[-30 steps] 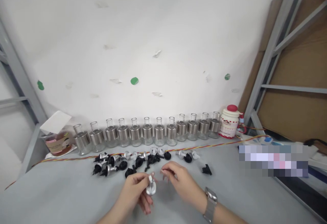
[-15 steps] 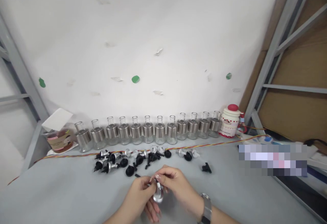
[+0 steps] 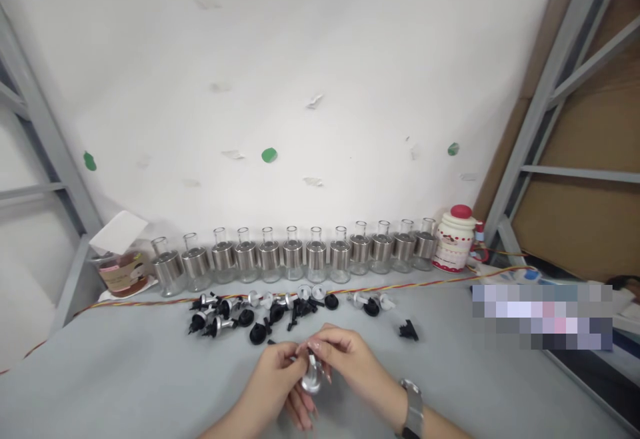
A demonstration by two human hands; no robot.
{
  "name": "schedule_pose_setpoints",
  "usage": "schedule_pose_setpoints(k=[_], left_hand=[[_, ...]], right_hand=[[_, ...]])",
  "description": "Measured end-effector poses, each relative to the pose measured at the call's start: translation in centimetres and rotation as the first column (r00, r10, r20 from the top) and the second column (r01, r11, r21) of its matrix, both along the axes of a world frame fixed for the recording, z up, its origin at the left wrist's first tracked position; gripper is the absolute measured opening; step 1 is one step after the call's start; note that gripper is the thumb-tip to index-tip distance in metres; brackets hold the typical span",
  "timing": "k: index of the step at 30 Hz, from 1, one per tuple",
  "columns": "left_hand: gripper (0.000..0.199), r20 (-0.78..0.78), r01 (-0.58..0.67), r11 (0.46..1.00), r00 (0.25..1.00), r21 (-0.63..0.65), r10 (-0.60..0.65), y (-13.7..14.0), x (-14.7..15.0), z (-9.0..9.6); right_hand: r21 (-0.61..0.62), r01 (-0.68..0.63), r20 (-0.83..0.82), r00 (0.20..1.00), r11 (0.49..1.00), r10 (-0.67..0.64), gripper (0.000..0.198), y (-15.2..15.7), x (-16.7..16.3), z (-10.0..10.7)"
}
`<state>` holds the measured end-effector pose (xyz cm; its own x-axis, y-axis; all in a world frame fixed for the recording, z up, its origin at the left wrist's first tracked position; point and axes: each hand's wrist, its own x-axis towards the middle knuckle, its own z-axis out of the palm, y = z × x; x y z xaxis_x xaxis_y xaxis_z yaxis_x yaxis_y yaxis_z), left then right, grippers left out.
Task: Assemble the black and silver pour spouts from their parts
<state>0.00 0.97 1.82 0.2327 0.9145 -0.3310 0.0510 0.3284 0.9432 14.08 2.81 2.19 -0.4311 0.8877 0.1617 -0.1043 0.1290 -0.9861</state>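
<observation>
1. Head view: at the near middle of the scene, both bare hands meet above a smooth grey tabletop [image 3: 125, 365].
2. The left hand [image 3: 277, 375] pinches a shiny silver metal fitting with a rounded base [image 3: 311, 383] between thumb and forefinger; its other fingers reach out loosely under the piece.
3. The right hand [image 3: 350, 357] has thumb and forefinger drawn together at the fitting's upper end, touching the left fingertips; whether they pinch the metal itself or a small part on it is hidden. A grey-banded wristwatch [image 3: 414, 409] sits on that wrist.
4. The fitting is held between the two hands, its rounded base facing the near side.
5. Just beyond the hands, to the left, lies a loose cluster of silver-and-black spouted tops [image 3: 220, 326], with a round black cap [image 3: 258, 333] close to the left hand.
6. Farther right, a small black ridged plastic piece [image 3: 409, 330] lies apart from the others.
7. Behind the parts runs a twisted red-and-yellow cord [image 3: 400, 286].
8. Along the far edge stand twelve clear glass bottles with brushed-metal sleeves [image 3: 316, 254], upright and open-necked.
9. A cream canister with a red lid [image 3: 453, 245] stands at their right end; a clear plastic tub with brown contents [image 3: 125, 275] sits at their left.
</observation>
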Motion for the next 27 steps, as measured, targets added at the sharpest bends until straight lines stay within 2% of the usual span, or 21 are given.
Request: schedule_pose_setpoints(k=[3, 8, 12, 16, 19, 21, 24, 27], left_hand=[[0.036, -0.013, 0.003, 1.0, 1.0, -0.001, -0.003, 0.2, -0.2, 0.0], [0.037, -0.025, 0.009, 1.0, 1.0, 0.023, -0.008, 0.4, -0.3, -0.2], [0.039, -0.049, -0.052, 0.999, 0.997, 0.015, 0.052, 0.6, -0.4, -0.4], [0.041, -0.042, -0.146, 0.988, 0.988, 0.043, 0.147, 1.5, -0.9, -0.7], [0.041, -0.02, -0.219, 0.973, 0.975, 0.071, 0.221, 2.2, -1.7, -0.7], [0.04, 0.002, -0.262, 0.961, 0.965, 0.091, 0.263, 2.5, -2.2, -0.7], [0.038, 0.034, -0.303, 0.945, 0.953, 0.124, 0.302, 2.7, -2.6, -0.7], [0.037, 0.049, -0.31, 0.941, 0.951, 0.137, 0.306, 2.6, -2.6, -0.6]], right_hand=[[0.071, 0.027, 0.046, 0.998, 0.997, -0.03, 0.032, -0.5, 0.2, 0.6], [0.219, -0.005, 0.164, 0.986, 0.976, -0.032, 0.025, -1.1, 0.4, 0.7], [0.191, 0.025, 0.132, 0.99, 0.981, -0.051, 0.025, -0.4, 0.3, -0.2], [0.177, 0.22, 0.108, 0.964, 0.959, -0.241, 0.025, 1.0, 0.6, -1.3], [0.272, 0.32, 0.215, 0.899, 0.908, -0.381, 0.023, 1.7, 1.2, -1.7], [0.376, 0.273, 0.298, 0.869, 0.885, -0.395, 0.024, 1.7, 1.5, -1.5], [0.524, 0.085, 0.422, 0.838, 0.847, -0.345, 0.033, 1.2, 1.4, -1.0], [0.571, -0.077, 0.536, 0.789, 0.817, -0.3, 0.038, 0.7, 0.9, -0.7]])
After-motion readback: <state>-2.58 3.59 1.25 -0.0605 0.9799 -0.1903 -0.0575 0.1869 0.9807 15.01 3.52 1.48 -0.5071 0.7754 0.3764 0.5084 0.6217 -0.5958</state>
